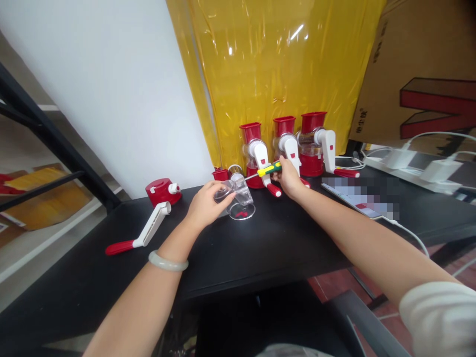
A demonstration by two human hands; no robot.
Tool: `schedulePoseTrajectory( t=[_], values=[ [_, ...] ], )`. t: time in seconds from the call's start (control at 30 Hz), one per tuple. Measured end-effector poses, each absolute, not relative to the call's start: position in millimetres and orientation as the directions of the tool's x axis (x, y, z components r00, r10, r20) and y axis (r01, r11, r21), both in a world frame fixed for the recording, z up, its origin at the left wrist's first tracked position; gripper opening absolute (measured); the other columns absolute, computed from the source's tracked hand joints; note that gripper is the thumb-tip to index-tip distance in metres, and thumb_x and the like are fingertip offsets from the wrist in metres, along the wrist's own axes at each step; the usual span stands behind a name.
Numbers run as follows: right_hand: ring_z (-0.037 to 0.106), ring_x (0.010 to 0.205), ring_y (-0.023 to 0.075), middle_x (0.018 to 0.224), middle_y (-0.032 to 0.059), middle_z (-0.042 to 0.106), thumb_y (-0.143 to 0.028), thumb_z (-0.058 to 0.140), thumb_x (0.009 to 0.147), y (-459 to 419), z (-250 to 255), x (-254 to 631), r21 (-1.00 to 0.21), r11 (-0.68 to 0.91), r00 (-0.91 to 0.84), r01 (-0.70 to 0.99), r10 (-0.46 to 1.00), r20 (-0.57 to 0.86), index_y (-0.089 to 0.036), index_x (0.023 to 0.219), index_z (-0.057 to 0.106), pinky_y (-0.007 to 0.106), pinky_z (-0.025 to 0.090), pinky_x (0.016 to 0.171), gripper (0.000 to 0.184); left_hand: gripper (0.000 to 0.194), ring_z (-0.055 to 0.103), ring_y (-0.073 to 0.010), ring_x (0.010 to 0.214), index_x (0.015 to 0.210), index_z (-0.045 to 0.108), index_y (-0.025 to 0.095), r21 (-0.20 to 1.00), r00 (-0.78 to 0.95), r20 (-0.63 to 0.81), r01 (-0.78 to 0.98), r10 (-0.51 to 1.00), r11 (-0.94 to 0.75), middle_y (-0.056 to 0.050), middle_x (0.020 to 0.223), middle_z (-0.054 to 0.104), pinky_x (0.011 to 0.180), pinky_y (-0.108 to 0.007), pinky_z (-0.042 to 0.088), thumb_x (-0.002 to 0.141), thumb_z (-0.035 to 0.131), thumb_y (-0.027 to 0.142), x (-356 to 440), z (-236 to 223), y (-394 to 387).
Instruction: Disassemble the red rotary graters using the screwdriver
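Observation:
My left hand (210, 201) is closed around a clear plastic grater body (242, 194), which lies tilted on the black table. My right hand (288, 177) grips a screwdriver (268, 169) with a yellow and green handle. Its metal shaft points left and reaches the clear body; whether the tip touches a screw is too small to tell. Just behind the body stand a metal grater drum (235, 171) and a small red part (220, 174). On the left lie a red base (159, 191) and a white crank with a red handle (151, 228).
Three assembled red and white rotary graters (313, 144) stand in a row at the back. A phone (359, 198) on a white cable lies to the right, near a power strip (412, 173). Yellow plastic sheeting (275, 64) hangs behind, beside a large cardboard box (420, 59).

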State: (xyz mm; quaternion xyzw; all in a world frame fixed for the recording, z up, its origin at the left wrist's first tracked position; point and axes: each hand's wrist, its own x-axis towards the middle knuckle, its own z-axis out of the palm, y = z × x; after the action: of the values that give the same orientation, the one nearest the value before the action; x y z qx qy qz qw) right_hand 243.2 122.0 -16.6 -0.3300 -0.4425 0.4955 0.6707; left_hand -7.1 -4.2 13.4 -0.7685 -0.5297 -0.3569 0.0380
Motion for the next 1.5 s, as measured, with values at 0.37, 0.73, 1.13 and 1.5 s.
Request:
schedulePoseTrajectory(
  t=[0.37,0.73,1.13,1.5],
  values=[
    [0.044,0.046,0.0085,0.058,-0.0069,0.044,-0.034,0.061,0.084,122,-14,240,-0.862,0.267,0.11,-0.431,0.964,0.244,-0.023,0.079,0.047,0.02,0.036,0.044,0.017,0.035,0.068,-0.0254,0.101,0.097,0.069,0.023,0.317,0.182,0.588,0.844,0.788,-0.432,-0.008,0.112,0.07,0.095,-0.042,0.053,0.087,0.062,0.056,-7,14,-5],
    [0.039,0.043,0.0071,0.054,-0.0102,0.04,-0.061,0.061,0.085,121,-18,244,-0.892,0.3,0.104,-0.34,0.954,0.281,-0.025,0.08,0.041,0.018,0.037,0.045,0.042,0.035,0.068,-0.0254,0.102,0.098,0.069,0.023,0.313,0.182,0.589,0.846,0.787,-0.431,-0.008,0.113,0.069,0.096,-0.042,0.052,0.088,0.061,0.056,-7,14,-5],
    [0.041,0.043,0.0113,0.047,-0.0066,0.04,-0.033,0.056,0.083,128,-18,241,-0.858,0.247,0.065,-0.45,0.967,0.245,-0.024,0.073,0.046,0.023,0.036,0.044,0.017,0.034,0.068,-0.0253,0.101,0.098,0.069,0.024,0.317,0.18,0.589,0.846,0.788,-0.43,-0.007,0.113,0.07,0.094,-0.042,0.053,0.088,0.062,0.056,-7,14,-5],
    [0.036,0.041,0.0079,0.048,-0.0108,0.037,-0.058,0.066,0.085,121,-17,245,-0.895,0.286,0.089,-0.343,0.958,0.273,-0.025,0.079,0.042,0.02,0.035,0.045,0.041,0.035,0.068,-0.025,0.101,0.098,0.069,0.023,0.314,0.183,0.592,0.844,0.785,-0.434,-0.007,0.113,0.069,0.095,-0.042,0.053,0.088,0.062,0.055,-7,13,-5]
  ],
)
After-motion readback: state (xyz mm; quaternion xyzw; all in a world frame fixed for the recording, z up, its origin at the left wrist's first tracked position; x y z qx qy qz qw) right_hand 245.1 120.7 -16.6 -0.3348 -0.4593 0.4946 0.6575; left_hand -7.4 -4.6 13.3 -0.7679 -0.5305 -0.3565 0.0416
